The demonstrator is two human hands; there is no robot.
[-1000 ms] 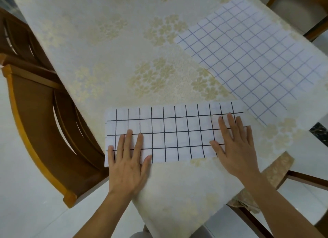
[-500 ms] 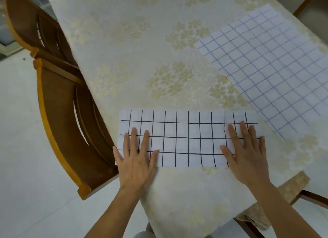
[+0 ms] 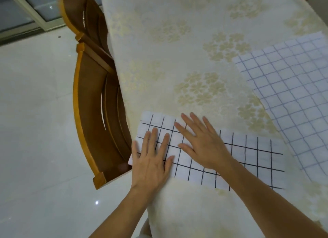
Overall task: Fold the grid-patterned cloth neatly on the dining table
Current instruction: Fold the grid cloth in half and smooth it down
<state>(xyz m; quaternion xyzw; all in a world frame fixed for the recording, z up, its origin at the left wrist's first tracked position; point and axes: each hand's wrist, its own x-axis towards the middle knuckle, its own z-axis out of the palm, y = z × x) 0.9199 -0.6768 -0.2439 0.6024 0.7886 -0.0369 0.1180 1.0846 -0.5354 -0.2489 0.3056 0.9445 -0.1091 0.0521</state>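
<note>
A white cloth with a black grid (image 3: 248, 159) lies folded into a long strip near the front edge of the dining table (image 3: 177, 42). My left hand (image 3: 152, 159) lies flat on the strip's left end, fingers spread and straight. My right hand (image 3: 200, 142) presses flat on the strip just right of the left hand, fingers pointing up and left. The strip's right half lies uncovered.
A second white cloth with a thin blue grid (image 3: 292, 99) lies spread at the table's right side. A cream flowered tablecloth covers the table and hangs over its edges. Two wooden chairs (image 3: 92, 113) stand at the table's left edge. White tiled floor (image 3: 35, 131) lies left.
My right hand has slid left along the strip from its right end to beside my left hand. The left hand stays on the left end. The view has swung left.
</note>
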